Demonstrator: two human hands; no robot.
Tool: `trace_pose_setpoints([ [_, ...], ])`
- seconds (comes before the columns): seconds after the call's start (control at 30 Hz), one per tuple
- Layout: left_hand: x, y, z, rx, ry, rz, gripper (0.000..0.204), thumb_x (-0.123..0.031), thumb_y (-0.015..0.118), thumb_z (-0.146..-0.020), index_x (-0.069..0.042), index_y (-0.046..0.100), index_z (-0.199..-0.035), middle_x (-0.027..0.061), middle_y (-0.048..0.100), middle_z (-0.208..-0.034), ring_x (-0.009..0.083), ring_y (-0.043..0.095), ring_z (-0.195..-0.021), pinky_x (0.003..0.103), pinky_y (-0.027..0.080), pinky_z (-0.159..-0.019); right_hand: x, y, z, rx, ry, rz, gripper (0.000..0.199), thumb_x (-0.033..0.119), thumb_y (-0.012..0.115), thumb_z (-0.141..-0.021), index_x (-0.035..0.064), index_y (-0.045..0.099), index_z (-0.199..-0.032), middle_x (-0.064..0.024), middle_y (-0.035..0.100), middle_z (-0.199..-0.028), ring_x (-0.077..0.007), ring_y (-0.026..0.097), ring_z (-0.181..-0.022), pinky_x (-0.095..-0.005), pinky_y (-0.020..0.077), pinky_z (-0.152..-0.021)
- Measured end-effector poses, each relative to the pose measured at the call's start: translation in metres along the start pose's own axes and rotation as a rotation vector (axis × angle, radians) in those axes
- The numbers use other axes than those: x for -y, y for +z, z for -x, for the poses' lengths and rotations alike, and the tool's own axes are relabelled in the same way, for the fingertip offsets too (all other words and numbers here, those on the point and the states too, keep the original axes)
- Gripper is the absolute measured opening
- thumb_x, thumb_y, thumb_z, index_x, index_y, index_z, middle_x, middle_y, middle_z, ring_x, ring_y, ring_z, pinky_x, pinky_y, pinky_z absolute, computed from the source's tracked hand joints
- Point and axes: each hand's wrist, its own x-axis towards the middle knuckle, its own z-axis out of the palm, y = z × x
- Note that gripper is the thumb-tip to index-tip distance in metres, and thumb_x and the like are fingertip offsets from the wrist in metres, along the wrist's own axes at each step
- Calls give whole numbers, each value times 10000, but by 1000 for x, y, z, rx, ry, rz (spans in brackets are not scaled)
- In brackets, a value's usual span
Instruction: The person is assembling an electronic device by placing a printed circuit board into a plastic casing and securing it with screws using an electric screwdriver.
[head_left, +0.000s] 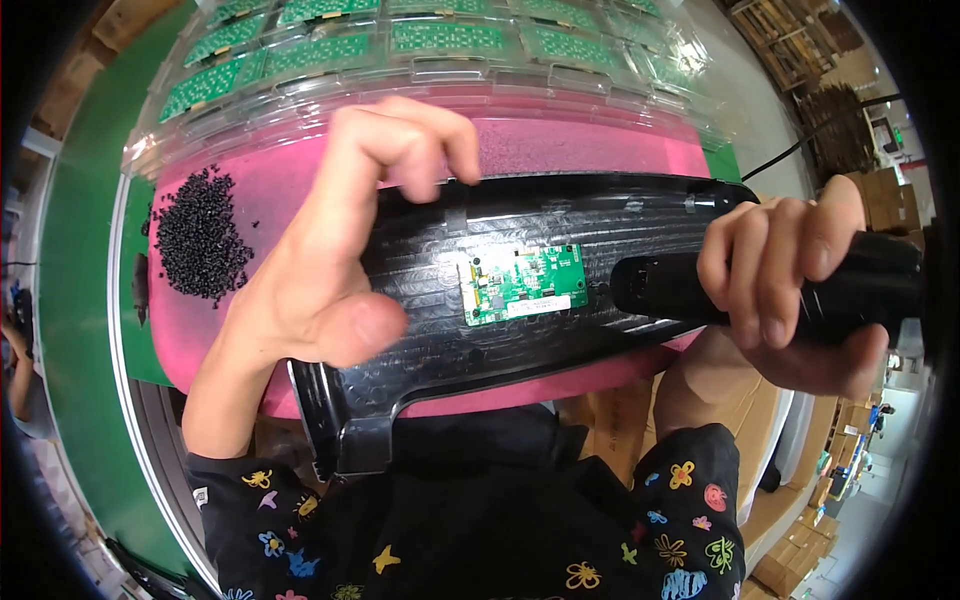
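A long black plastic housing (540,215) lies across a pink mat (580,150), with a small green circuit board (523,283) seated in its middle. My left hand (330,250) rests on the housing's left part, fingers curled over its upper edge and thumb pressing its lower left. My right hand (790,280) is wrapped around a black powered screwdriver (680,288), whose blunt front end points left and sits just right of the circuit board.
A pile of small black screws (198,238) lies on the mat's left side. Clear plastic trays holding several green circuit boards (440,40) stand at the back. A green belt (80,300) runs along the left. Cardboard boxes (800,560) sit lower right.
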Motion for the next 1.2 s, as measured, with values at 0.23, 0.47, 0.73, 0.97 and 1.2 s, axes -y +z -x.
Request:
trace_pose_setpoints([
  [0.23,-5,-5,2,-167,-73,-25,311,-241,513,-811,-70,296,-953,200,438,-1071,216,392,-939,401,302,-951,-11,-8,5,1,75,4,451,442,677,-802,91,433,-943,51,538,-601,-54,474,-435,-206,395,-484],
  [0.47,-8,0,-4,-78,-2,-316,313,110,495,-757,-15,388,-1023,177,492,-1034,237,469,-894,346,405,-849,-13,-5,8,-2,107,21,483,457,730,-794,94,441,-926,55,535,-600,-56,484,-448,-209,412,-507],
  [0.73,-15,-5,-7,14,-124,-545,143,32,605,-792,-1,552,-921,114,571,-919,292,554,-861,367,443,-784,-20,2,2,103,186,-46,521,484,799,-758,100,480,-910,68,549,-594,-58,504,-433,-212,425,-494],
  [0.97,-19,-10,0,175,-309,-649,227,-36,619,-839,-2,595,-1061,153,614,-954,337,612,-930,383,492,-819,-24,1,-2,206,107,-120,545,448,827,-735,76,473,-916,55,562,-606,-65,523,-440,-199,410,-446],
  [1.2,-27,-13,6,184,-326,-665,274,-70,669,-811,-34,600,-1074,147,607,-948,356,610,-906,422,511,-765,-19,2,3,-178,201,-198,481,467,680,-863,59,463,-995,61,430,-565,-47,384,-432,-236,352,-488],
])
